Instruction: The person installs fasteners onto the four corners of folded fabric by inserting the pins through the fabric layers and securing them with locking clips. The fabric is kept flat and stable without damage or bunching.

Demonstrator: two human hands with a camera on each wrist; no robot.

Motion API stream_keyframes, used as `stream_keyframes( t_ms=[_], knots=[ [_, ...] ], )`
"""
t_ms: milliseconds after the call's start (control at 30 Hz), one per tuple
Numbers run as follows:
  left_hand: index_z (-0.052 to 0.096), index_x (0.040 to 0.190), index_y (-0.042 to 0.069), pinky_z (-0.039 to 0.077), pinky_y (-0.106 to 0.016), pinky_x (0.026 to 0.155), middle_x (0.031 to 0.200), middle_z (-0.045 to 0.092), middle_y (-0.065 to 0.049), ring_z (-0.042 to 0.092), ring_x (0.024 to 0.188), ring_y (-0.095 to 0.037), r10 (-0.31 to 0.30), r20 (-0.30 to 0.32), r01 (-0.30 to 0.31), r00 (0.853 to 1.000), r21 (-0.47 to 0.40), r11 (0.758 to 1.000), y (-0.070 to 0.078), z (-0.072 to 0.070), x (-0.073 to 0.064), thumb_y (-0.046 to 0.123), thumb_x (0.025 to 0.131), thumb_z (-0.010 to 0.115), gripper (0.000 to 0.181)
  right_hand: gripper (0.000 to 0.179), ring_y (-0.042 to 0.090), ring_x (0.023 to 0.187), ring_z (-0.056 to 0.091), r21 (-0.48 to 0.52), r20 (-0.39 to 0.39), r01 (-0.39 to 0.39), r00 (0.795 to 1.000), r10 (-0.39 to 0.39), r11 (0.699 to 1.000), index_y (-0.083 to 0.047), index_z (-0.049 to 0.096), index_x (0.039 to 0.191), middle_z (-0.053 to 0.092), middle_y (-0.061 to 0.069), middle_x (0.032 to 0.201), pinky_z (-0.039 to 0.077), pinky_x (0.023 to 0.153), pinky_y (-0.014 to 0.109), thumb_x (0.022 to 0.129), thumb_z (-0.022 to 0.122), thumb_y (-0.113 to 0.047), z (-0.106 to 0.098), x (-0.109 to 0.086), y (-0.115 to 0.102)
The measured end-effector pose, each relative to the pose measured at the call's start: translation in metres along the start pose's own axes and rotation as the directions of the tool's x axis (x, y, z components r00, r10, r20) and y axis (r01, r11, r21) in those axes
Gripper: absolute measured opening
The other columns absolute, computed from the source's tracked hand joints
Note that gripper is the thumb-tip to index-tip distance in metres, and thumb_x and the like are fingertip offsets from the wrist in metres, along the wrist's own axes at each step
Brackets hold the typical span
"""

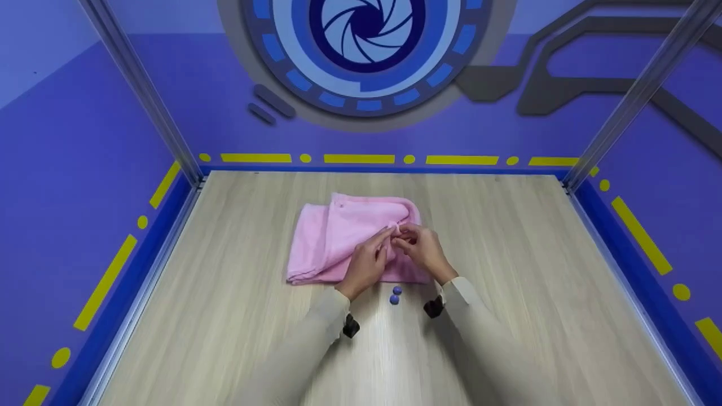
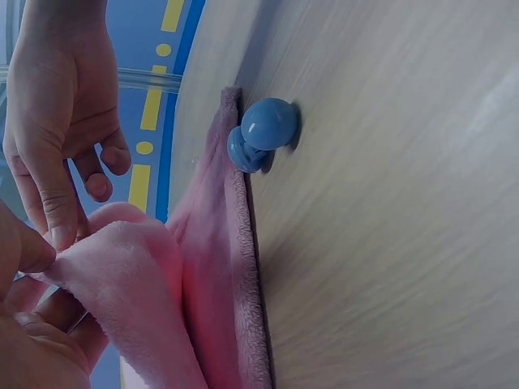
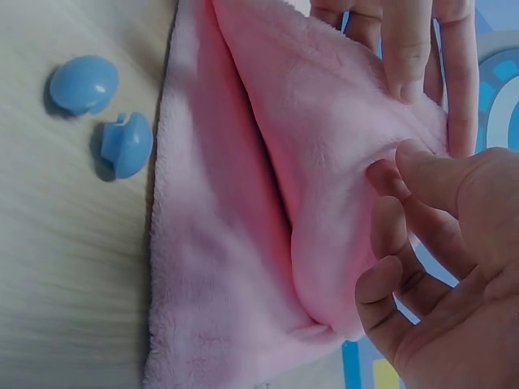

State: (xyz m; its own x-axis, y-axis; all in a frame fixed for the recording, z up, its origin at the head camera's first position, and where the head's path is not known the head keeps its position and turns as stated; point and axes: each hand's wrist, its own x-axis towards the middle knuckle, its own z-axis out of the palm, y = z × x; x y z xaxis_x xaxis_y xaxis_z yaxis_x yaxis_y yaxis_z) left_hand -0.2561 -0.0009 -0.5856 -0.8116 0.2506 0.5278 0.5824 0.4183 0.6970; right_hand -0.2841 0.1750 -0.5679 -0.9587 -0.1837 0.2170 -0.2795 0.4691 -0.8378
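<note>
A folded pink plush cloth (image 1: 361,225) lies on the table, its upper layer lifted at the right side. My left hand (image 1: 366,262) pinches the raised edge between thumb and fingers. Right beside it my right hand (image 1: 426,251) pinches the same edge, its thumb and index finger on the fabric (image 3: 324,130) in the right wrist view, other fingers loosely bent. Two small blue mushroom-shaped clips, one rounded clip (image 2: 269,123) and one tilted clip (image 3: 128,146) with a slotted stem, lie close together on the tabletop just in front of the cloth's near edge.
The wood-grain table (image 1: 507,316) is enclosed by blue printed panels (image 1: 361,141) at the back and sides. Metal posts (image 1: 144,84) stand at the back corners. Black wrist cameras (image 1: 351,326) hang beneath both light sleeves.
</note>
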Motion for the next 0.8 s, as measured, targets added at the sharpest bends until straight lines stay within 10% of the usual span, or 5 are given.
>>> stream_keyframes(
  t_ms=[333,633,800],
  knots=[
    [0.066,0.136,0.003,0.057,-0.031,0.092,0.144,0.059,-0.015,0.065,0.117,-0.02,-0.035,-0.002,0.035,0.999,-0.065,0.997,0.0,-0.006,-0.005,-0.003,0.096,0.062,0.041,0.013,0.041,0.078,0.072,-0.003,-0.007,0.038,0.999,-0.038,0.999,-0.007,0.078,0.105,0.078,0.007,0.093,0.053,0.058,0.021,0.093,0.074,-0.007,0.002,-0.003,0.003],
    [0.074,0.11,0.009,0.051,-0.027,0.057,0.115,0.058,-0.007,0.06,0.067,-0.018,0.122,-0.203,-0.095,0.972,0.138,0.986,0.003,-0.008,-0.011,0.01,0.086,0.074,0.023,0.012,0.042,0.078,0.072,0.007,0.001,0.037,0.999,-0.037,0.999,-0.006,0.076,0.104,0.079,0.009,0.097,0.054,0.058,0.022,0.092,0.073,-0.004,0.001,-0.006,0.007],
    [0.073,0.098,0.007,0.052,-0.026,0.065,0.092,0.065,-0.002,0.062,0.073,-0.018,0.229,-0.057,-0.217,0.972,0.174,0.961,0.013,-0.009,-0.011,0.008,0.085,0.074,0.013,0.01,0.033,0.081,0.074,-0.017,-0.005,0.026,1.0,-0.026,1.0,-0.007,0.076,0.103,0.079,0.008,0.098,0.055,0.061,0.024,0.093,0.074,-0.005,0.0,-0.007,0.007]
  ],
)
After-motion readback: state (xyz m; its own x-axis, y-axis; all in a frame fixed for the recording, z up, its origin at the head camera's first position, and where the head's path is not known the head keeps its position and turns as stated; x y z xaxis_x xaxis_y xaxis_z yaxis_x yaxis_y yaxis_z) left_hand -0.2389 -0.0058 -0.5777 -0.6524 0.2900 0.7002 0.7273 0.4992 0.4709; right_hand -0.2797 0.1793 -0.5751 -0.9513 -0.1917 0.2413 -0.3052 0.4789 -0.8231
